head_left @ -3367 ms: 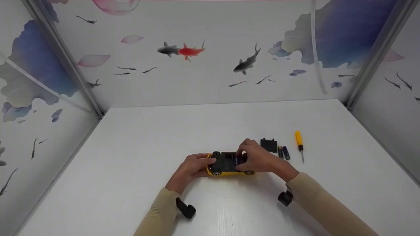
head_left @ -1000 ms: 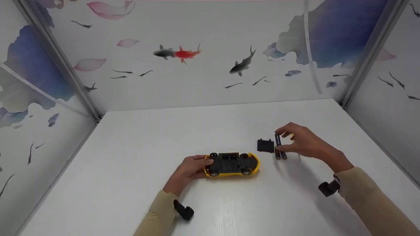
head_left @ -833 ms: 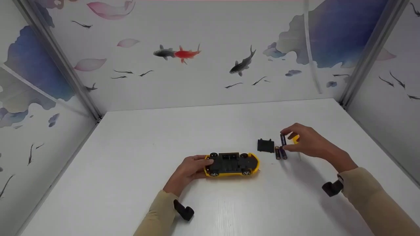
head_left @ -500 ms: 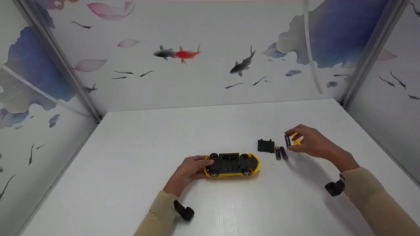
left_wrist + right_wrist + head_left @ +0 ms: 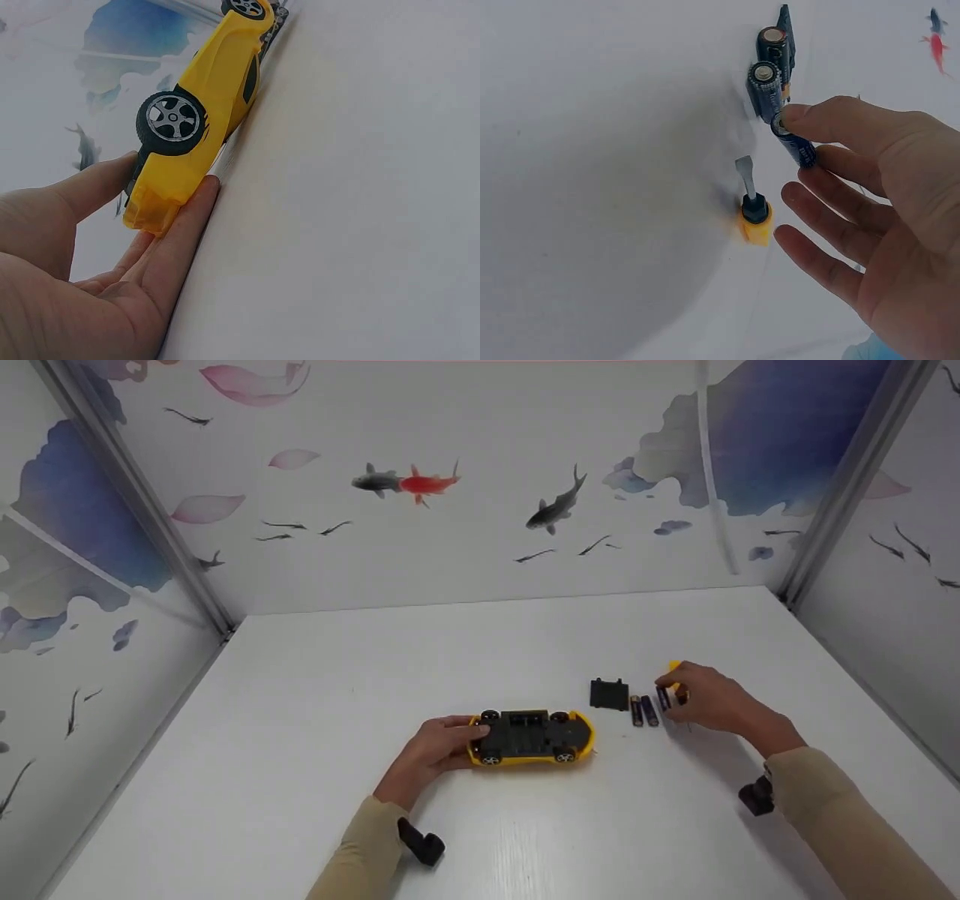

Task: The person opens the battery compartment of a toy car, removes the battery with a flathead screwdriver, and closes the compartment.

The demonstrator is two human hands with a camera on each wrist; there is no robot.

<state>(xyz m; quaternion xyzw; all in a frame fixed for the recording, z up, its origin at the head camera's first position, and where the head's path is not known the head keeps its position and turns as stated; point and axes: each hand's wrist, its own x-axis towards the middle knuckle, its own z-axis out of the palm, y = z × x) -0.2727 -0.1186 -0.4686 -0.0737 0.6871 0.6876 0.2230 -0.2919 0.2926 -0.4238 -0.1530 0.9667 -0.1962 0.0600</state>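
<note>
A yellow toy car (image 5: 532, 735) lies upside down on the white table, its black underside and battery bay facing up. My left hand (image 5: 435, 746) holds it by one end, thumb on the underside and fingers beneath the body, as the left wrist view also shows. My right hand (image 5: 709, 701) pinches a dark blue battery (image 5: 795, 142) by its ends between thumb and fingers. In the head view, this battery sits just right of two other batteries (image 5: 643, 711) lying side by side. Whether it touches the table is hard to tell.
A black battery cover (image 5: 609, 694) lies left of the loose batteries. Behind the right hand is a screwdriver with a yellow handle (image 5: 674, 666), its metal blade (image 5: 745, 175) showing in the right wrist view. A printed wall (image 5: 480, 570) borders the table at the back.
My right hand left the car with a battery, carried it right past the two loose ones, and has now lowered it beside them. The left hand keeps its hold on the car.
</note>
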